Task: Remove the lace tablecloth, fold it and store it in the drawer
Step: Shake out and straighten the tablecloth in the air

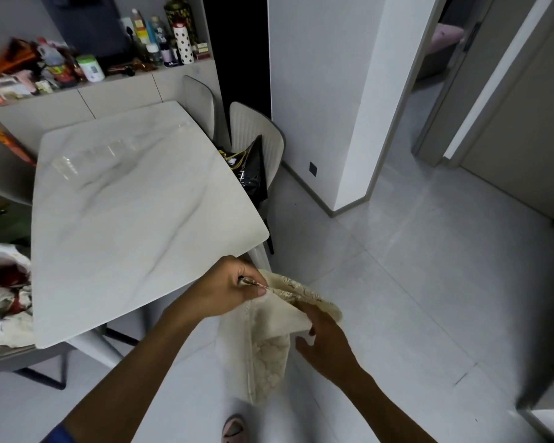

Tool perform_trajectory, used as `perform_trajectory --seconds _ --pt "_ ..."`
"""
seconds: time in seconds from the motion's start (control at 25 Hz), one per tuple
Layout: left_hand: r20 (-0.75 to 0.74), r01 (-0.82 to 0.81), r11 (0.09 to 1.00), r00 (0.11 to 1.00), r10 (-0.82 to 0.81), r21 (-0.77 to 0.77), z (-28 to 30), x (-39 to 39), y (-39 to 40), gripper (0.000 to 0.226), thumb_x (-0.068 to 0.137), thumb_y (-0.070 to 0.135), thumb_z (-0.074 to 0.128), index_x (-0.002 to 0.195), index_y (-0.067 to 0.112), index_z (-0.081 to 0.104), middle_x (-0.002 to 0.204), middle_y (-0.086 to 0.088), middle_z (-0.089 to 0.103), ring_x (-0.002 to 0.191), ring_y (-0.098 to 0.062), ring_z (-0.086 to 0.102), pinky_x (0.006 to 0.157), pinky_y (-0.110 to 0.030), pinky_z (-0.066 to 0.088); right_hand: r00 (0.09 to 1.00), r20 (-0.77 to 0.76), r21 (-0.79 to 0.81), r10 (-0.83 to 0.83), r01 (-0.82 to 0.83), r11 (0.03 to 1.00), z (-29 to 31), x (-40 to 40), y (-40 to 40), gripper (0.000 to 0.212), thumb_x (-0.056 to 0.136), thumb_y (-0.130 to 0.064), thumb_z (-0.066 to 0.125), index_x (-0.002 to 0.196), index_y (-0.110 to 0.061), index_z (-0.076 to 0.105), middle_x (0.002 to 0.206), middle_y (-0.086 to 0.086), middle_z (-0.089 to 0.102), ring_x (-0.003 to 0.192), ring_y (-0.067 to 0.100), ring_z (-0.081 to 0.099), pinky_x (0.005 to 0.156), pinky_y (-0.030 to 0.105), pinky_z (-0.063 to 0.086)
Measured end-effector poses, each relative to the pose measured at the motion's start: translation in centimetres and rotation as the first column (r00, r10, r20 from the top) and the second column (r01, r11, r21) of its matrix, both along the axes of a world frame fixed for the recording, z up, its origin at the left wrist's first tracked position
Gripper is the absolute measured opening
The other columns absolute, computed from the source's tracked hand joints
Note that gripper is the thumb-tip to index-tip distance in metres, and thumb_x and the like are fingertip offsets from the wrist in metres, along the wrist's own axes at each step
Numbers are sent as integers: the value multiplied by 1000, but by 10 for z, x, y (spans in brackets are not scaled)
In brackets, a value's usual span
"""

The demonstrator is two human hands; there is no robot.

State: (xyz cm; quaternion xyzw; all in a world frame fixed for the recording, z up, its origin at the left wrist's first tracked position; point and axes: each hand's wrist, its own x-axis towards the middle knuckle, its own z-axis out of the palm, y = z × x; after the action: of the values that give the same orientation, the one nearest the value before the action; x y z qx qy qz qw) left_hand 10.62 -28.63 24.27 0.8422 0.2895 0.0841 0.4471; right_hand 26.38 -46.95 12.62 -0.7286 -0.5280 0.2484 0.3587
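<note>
**Lace cloth off the table, bunched between two hands**

Marble-veined white table, glossy and round-cornered, lies ahead and to the left of the hands, above a pale grey tiled floor. Beyond it runs a long sideboard crowded with bottles, jars and packets; a polka-dot bottle stands near its right end. Two cream ribbed chairs sit at the table's far right edge, one holding a black bag.

The lace tablecloth, cream, thin and patterned, hangs in folds between the hands, just off the table's near corner. The left hand pinches its upper edge between curled fingers and thumb. The right hand holds the bunched cloth from the other side, fingers curved around it.

Left of the left forearm, a crumpled floral fabric lies on a seat.
</note>
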Motion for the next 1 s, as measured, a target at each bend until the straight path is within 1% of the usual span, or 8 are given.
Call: perform_trajectory --seconds 0.08,0.2,0.36,0.48,0.64,0.76,0.88,1.0 --pt "8 41 996 999 -42 73 15 -7 8 23 81 20 76 74 41 74 81 19 75 78 -3 71 69 -22 51 995 74 76 -72 66 995 3 4 13 54 78 -23 76 128 -23 56 119 -5 65 105 13 62 83 25 55" --pt "32 26 995 999 -29 101 33 -28 25 13 83 15 75 81 27 77 83 11 76 78 -15 72 67 -34 58 975 160 189 -156 125 974 22 18 34 48 79 -26 75 123 -21 56 118 -2 63 105 13 60 85 28 55" --pt "71 72 982 994 -86 177 46 -45 38 13 83 12 75 85 25 76 85 13 75 82 -7 71 73 -24 54 927 376 273 1 -111 956 47 9 58 50 79 -28 73 126 -20 58 124 -1 64 115 19 57 99 36 48" --pt "61 77 975 994 -91 209 45 -44 37 10 85 15 74 88 24 76 88 14 74 85 -8 71 76 -28 55 891 453 367 -45 -141 919 56 -13 78 41 76 -33 71 115 -24 64 107 -4 70 107 19 57 94 35 45" --pt "125 -8 972 992 -23 237 54 -54 51 18 86 13 74 83 31 75 86 17 74 82 -6 70 73 -22 53 834 552 117 -4 -73 990 49 16 86 23 74 -38 70 91 -23 75 83 -3 76 83 21 67 77 32 51" --pt "126 -36 974 992 7 225 66 -68 70 18 85 13 75 82 32 75 85 17 75 80 -1 69 72 -13 50 786 617 -179 45 85 980 33 61 79 30 87 -39 62 114 -29 70 99 1 75 94 25 60 78 32 35" --pt "50 -41 965 998 29 260 69 -73 84 17 84 10 76 85 27 77 83 20 75 82 2 70 74 -13 50 811 583 -110 46 23 994 34 79 89 27 91 -35 62 114 -25 71 102 3 76 96 29 58 75 33 28" --pt "10 -117 930 993 121 349 71 -85 104 11 84 9 76 92 15 79 93 8 77 87 -6 72 82 -29 56 823 568 54 12 -51 997 69 100 108 17 88 -26 70 98 -15 77 93 8 77 85 36 61 73 35 40"
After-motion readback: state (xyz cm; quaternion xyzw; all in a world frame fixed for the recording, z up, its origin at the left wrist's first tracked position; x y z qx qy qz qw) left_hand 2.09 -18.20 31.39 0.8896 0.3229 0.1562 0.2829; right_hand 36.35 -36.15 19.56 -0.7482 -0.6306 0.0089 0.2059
